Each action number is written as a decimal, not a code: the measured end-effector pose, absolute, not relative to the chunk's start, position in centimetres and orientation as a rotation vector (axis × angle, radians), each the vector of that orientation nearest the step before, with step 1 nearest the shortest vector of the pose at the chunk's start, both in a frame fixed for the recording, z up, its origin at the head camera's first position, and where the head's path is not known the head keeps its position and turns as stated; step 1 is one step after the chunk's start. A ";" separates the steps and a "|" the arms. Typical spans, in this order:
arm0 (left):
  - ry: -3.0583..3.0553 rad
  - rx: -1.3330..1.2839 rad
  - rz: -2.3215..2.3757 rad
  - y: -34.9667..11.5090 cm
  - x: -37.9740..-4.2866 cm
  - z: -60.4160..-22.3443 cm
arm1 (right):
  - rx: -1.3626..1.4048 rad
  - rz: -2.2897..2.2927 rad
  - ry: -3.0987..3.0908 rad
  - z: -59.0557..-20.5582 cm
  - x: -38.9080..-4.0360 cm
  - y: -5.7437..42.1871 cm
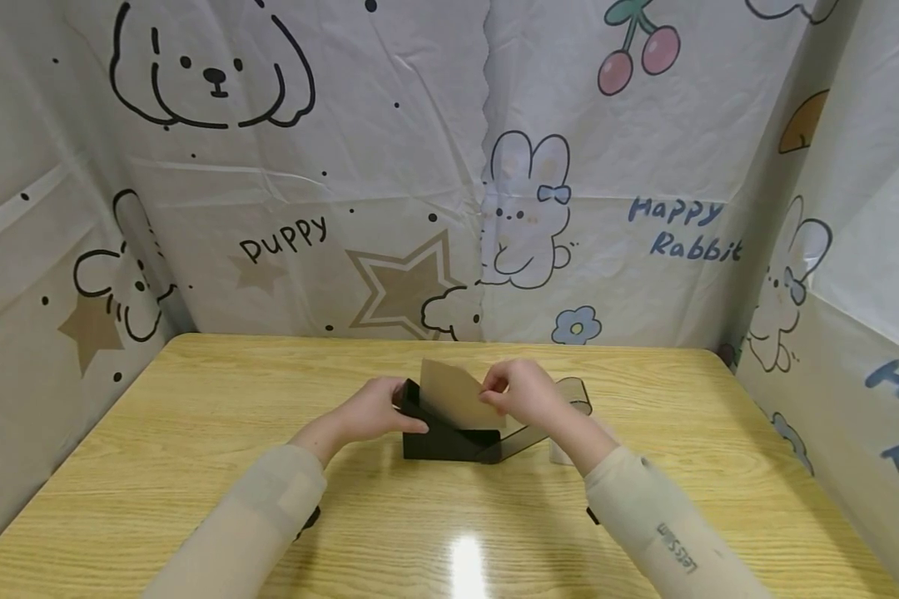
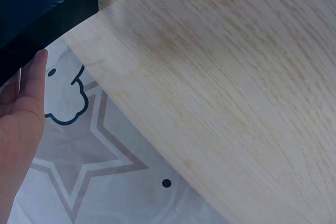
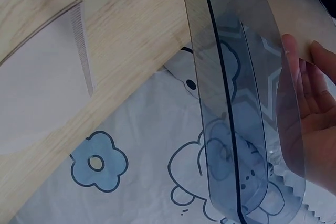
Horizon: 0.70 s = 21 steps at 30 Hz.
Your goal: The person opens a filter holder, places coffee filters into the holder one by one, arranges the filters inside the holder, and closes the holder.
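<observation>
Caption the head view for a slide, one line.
Left hand grips a black box while the right hand pinches a tan card at its open top, on a wood-grain table.

Pale wood-grain table (image 1: 142, 433), white cloth (image 1: 404, 166) behind it, printed rabbit (image 1: 526, 241), pink cherries (image 1: 659, 51), blue flower (image 1: 577, 326)

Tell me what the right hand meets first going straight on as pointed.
The tan card, whose edge the right hand pinches; beyond it, likely the raised end of the black box, though depth is unclear.
</observation>
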State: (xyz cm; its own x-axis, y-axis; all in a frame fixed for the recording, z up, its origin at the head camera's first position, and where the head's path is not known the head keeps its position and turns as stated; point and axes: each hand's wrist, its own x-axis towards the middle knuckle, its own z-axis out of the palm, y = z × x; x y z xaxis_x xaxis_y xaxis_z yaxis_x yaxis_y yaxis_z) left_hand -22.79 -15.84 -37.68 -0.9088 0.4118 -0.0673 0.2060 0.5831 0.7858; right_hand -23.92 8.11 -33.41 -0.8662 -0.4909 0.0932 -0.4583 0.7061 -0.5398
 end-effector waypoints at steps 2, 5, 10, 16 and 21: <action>2.576 0.502 1.226 -15.8 -22.7 -37.6 | -0.802 -0.880 2.842 -33.6 -23.9 8.0; 2.585 0.476 1.218 -15.7 -22.7 -37.6 | -0.791 -0.877 2.828 -33.8 -23.8 7.8; 2.591 0.457 1.212 -15.7 -22.7 -37.6 | -0.756 -0.845 2.819 -34.2 -23.9 7.4; 2.573 0.452 1.224 -15.7 -22.7 -37.5 | -0.740 -0.816 2.830 -34.8 -23.9 7.0; 2.563 0.464 1.237 -15.6 -22.6 -37.4 | -0.762 -0.764 2.853 -35.2 -23.9 6.7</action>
